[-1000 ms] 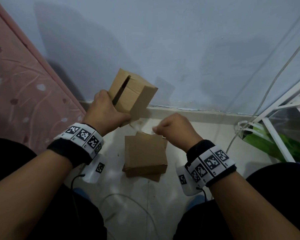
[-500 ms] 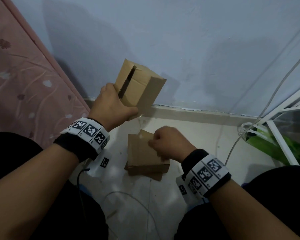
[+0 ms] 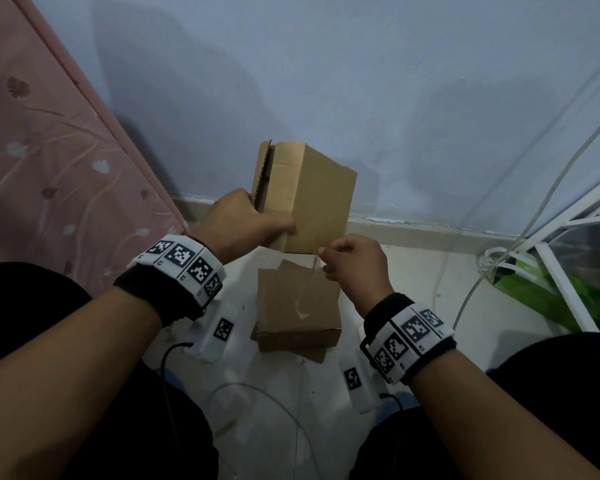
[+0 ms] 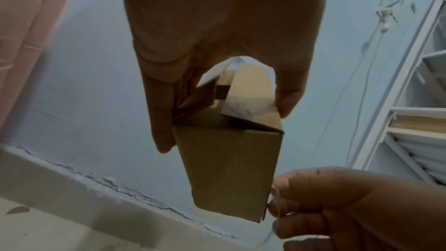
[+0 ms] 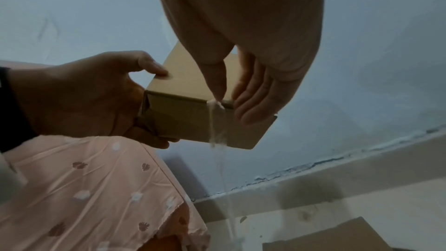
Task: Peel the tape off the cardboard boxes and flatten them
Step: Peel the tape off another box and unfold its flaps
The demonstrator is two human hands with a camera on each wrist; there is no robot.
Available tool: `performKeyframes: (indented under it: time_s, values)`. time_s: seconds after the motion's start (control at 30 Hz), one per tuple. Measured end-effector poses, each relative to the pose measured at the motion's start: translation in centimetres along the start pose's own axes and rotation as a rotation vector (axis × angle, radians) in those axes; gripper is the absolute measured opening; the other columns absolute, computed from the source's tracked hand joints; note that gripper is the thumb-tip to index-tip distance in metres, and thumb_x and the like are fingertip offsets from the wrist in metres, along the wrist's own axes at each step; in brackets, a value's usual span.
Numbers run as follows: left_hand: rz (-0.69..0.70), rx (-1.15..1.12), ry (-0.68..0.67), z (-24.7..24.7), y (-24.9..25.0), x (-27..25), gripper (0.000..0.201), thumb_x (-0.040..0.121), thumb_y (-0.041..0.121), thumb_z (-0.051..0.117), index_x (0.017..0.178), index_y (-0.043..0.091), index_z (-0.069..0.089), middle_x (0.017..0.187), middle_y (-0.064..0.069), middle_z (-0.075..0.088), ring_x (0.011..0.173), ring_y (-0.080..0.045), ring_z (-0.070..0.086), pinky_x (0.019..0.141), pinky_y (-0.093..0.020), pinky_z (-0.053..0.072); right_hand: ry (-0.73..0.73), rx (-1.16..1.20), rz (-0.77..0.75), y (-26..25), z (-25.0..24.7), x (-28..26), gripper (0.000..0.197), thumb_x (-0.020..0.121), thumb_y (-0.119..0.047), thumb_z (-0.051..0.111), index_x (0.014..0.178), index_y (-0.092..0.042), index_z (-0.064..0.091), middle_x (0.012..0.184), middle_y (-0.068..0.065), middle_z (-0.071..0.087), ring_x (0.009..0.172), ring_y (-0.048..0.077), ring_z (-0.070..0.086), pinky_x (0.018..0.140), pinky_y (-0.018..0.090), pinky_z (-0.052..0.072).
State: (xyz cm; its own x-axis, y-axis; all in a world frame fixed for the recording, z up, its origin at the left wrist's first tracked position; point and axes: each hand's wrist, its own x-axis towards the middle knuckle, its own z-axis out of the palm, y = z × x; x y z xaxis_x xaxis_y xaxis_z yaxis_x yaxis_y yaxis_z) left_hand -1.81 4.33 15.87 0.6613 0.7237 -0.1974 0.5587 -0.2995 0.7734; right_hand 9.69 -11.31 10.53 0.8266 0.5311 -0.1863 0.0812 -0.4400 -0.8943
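Observation:
A small brown cardboard box (image 3: pixel 312 202) is held up in front of the wall, its far end flaps loose and ajar. My left hand (image 3: pixel 257 221) grips it from the left, thumb on the near face and fingers round the far side (image 4: pixel 164 121). My right hand (image 3: pixel 324 259) is at the box's lower right corner, where thumb and fingers pinch a clear strip of tape (image 5: pixel 216 121). The strip runs down over the box's end face and hangs below it. Flattened cardboard (image 3: pixel 298 306) lies stacked on the floor beneath both hands.
A pink flowered mattress (image 3: pixel 49 150) leans at the left. A white metal rack (image 3: pixel 568 237) and a green bag (image 3: pixel 575 299) stand at the right. Thin cables (image 3: pixel 257 393) loop on the pale floor between my black-clad knees. The blue wall meets a cracked baseboard (image 3: pixel 413 226).
My left hand has swung the box right and turned it more upright. My right hand dipped toward the flat stack, then rose to the box's lower corner, where it pinches the tape.

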Motion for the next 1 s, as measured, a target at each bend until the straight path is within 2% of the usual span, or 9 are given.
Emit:
performKeyframes:
  time_s: [0.13, 0.3, 0.43, 0.5, 0.63, 0.7, 0.77, 0.9, 1.0]
  values:
    - [0.012, -0.006, 0.007, 0.0, 0.2, -0.3, 0.054, 0.059, 0.057, 0.081, 0.093, 0.022, 0.059, 0.095, -0.004, 0.069, 0.087, -0.023, 0.069, 0.077, -0.05, 0.062, -0.024, 0.011, -0.039, -0.8, 0.2, -0.4, 0.013, 0.09, -0.011, 0.066, 0.08, -0.013, 0.074, 0.079, 0.006, 0.074, 0.074, 0.021, 0.074, 0.078, 0.049, 0.064]
    - [-0.001, -0.011, 0.024, -0.1, 0.4, -0.2, 0.046, 0.064, 0.053, 0.083, 0.086, 0.016, 0.066, 0.091, -0.008, 0.072, 0.085, -0.024, 0.07, 0.077, -0.053, 0.061, -0.035, 0.046, -0.069, -1.1, 0.0, -0.7, 0.012, 0.088, -0.008, 0.071, 0.077, -0.008, 0.075, 0.074, 0.011, 0.074, 0.072, 0.027, 0.075, 0.075, 0.045, 0.065]
    - [-0.007, 0.047, 0.082, 0.3, 0.2, -0.3, 0.05, 0.065, 0.055, 0.081, 0.088, 0.014, 0.063, 0.085, -0.002, 0.067, 0.08, -0.02, 0.066, 0.065, -0.037, 0.057, -0.08, -0.066, -0.058, -0.8, 0.1, -0.3, 0.027, 0.084, -0.004, 0.064, 0.062, -0.014, 0.075, 0.064, 0.007, 0.073, 0.067, 0.027, 0.071, 0.075, 0.046, 0.064]
    - [-0.018, 0.111, 0.23, 0.0, 0.3, -0.3, 0.053, 0.065, 0.052, 0.08, 0.093, 0.01, 0.064, 0.087, -0.003, 0.066, 0.083, -0.023, 0.065, 0.061, -0.031, 0.049, -0.176, -0.149, -0.033, -0.8, 0.2, -0.3, 0.033, 0.082, -0.002, 0.064, 0.055, -0.017, 0.073, 0.062, 0.005, 0.072, 0.064, 0.023, 0.067, 0.075, 0.046, 0.061]
    - [0.026, 0.109, 0.462, -1.3, 0.1, 0.6, 0.084, 0.057, 0.058, 0.082, 0.118, 0.009, 0.051, 0.115, -0.007, 0.059, 0.103, -0.028, 0.059, 0.083, -0.041, 0.053, -0.469, -0.362, -0.087, -0.9, 1.3, -1.6, 0.029, 0.086, -0.012, 0.076, 0.065, -0.032, 0.079, 0.079, -0.01, 0.076, 0.086, 0.012, 0.07, 0.087, 0.036, 0.056]
    - [0.035, 0.085, 0.468, -1.5, 0.2, 0.7, 0.083, 0.058, 0.058, 0.083, 0.118, 0.011, 0.05, 0.114, -0.005, 0.059, 0.102, -0.026, 0.059, 0.085, -0.042, 0.054, -0.493, -0.42, -0.137, -1.0, 1.8, -2.2, 0.015, 0.087, -0.016, 0.078, 0.078, -0.028, 0.083, 0.08, -0.012, 0.074, 0.084, 0.011, 0.069, 0.085, 0.035, 0.058]
    - [0.045, 0.074, 0.455, -1.1, 0.3, 0.5, 0.08, 0.059, 0.057, 0.083, 0.116, 0.011, 0.05, 0.111, -0.003, 0.059, 0.099, -0.025, 0.059, 0.084, -0.041, 0.055, -0.538, -0.386, -0.11, -0.9, 2.1, -2.6, 0.025, 0.086, -0.003, 0.073, 0.076, -0.024, 0.082, 0.069, -0.009, 0.074, 0.068, 0.012, 0.071, 0.077, 0.036, 0.063]
    - [0.062, 0.084, 0.424, -0.7, 0.1, 0.5, 0.079, 0.06, 0.056, 0.084, 0.115, 0.012, 0.048, 0.112, -0.004, 0.058, 0.098, -0.024, 0.058, 0.081, -0.038, 0.053, -0.734, -0.432, -0.107, -0.7, 3.0, -4.1, 0.041, 0.086, 0.007, 0.069, 0.066, -0.029, 0.077, 0.061, -0.021, 0.068, 0.068, 0.001, 0.066, 0.068, 0.016, 0.055]
    - [0.071, 0.073, 0.431, -0.9, -0.1, 0.8, 0.081, 0.06, 0.057, 0.084, 0.117, 0.013, 0.047, 0.113, -0.004, 0.057, 0.099, -0.023, 0.058, 0.082, -0.04, 0.055, -0.86, -0.45, -0.066, -0.1, 3.6, -5.3, 0.028, 0.091, 0.003, 0.066, 0.079, -0.019, 0.078, 0.084, -0.009, 0.075, 0.079, 0.01, 0.067, 0.075, 0.023, 0.058]
